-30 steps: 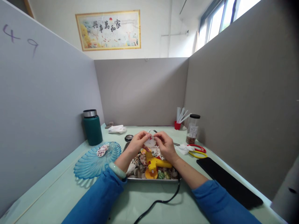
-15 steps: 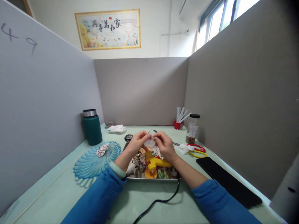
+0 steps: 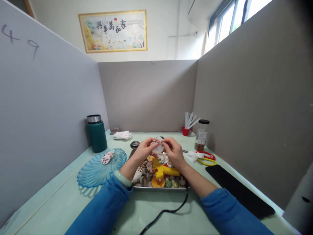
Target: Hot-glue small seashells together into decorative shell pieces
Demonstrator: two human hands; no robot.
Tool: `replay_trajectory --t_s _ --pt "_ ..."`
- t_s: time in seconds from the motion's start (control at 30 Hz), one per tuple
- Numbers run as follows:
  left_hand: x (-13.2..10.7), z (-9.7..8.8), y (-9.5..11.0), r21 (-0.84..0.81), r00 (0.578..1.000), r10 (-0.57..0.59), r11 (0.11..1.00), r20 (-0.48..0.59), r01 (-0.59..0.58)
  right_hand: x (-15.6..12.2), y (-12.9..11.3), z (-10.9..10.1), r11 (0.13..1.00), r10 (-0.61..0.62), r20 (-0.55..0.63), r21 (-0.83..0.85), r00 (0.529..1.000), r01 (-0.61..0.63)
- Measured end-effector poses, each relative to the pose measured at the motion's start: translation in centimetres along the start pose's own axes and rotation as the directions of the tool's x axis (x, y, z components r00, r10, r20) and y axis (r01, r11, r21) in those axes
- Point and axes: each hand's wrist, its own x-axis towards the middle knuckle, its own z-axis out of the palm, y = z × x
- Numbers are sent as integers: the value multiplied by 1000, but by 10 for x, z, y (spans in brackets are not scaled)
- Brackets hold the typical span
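Head view: the person's left hand (image 3: 144,149) and right hand (image 3: 173,151) are meeting above the far part of a metal tray (image 3: 158,189) of shells and stones. Between their fingertips they are holding a pale, thin-looking disc (image 3: 159,149). The left hand is pinching its upper left edge; the right hand is pinching near its upper right edge, though any smaller part under those fingertips is too small to tell.

The disc is probably going to handle as light, stiff and somewhat brittle, perhaps slick on its face, so a gentle thumb-and-finger pinch at the rim is suiting it better than squeezing across the middle.

Both forearms are slanting inward from the lower corners, wrists raised and fingers curling toward each other, while a yellow glue gun (image 3: 161,171) is lying in the tray below.
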Motion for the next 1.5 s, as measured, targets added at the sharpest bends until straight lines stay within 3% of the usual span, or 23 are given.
replay_trajectory --t_s 0.33,0.7,1.5 --pt "1 0 0 -17 995 8 1000 -101 -9 -1 0 2 1000 21 7 -16 1000 -21" --pt "1 -1 0 5 995 46 999 -85 -45 -1 -2 2 1000 11 20 -20 1000 -10" --pt "1 -2 -1 -49 993 14 999 -114 -19 -1 -5 1 1000 14 16 -21 1000 -14"
